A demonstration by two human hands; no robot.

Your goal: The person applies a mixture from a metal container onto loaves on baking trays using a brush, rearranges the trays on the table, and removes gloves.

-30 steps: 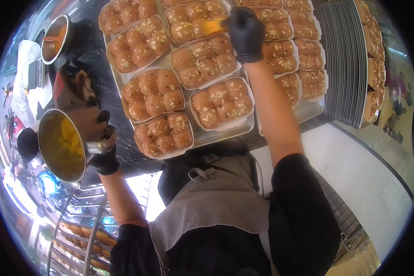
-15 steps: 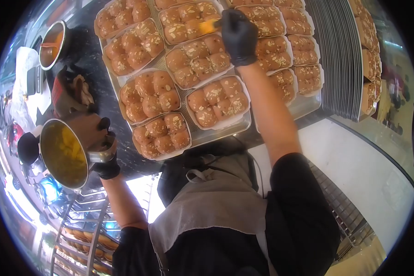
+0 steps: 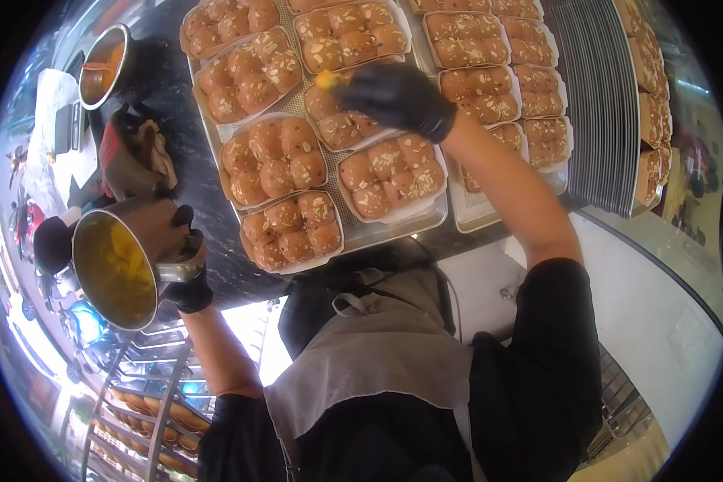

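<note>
My left hand (image 3: 189,277), in a black glove, is closed round the handle of a metal pot (image 3: 167,227) tilted toward me. Yellow, shiny contents (image 3: 124,261) show inside it. Over a tray of bread, my gloved right hand (image 3: 402,98) grips a pastry brush (image 3: 327,79); only its yellow tip shows, the handle being hidden in my fist. Below that tip lies a six-bun loaf (image 3: 337,116) with almond flakes, partly covered by my hand. Another paper-lined loaf (image 3: 394,175) sits just nearer to me.
Several more loaves fill the metal tray (image 3: 394,226) and a second tray (image 3: 475,217) on the right. A stack of dark trays (image 3: 598,104) stands beyond. At the left are a metal bowl (image 3: 103,68), a crumpled cloth (image 3: 140,157) and a rack (image 3: 149,410) of bread.
My right hand has swung down and left with the brush, from the upper loaf to the one nearer me. The pot stays in my left hand, nearly unmoved. The view has shifted slightly.
</note>
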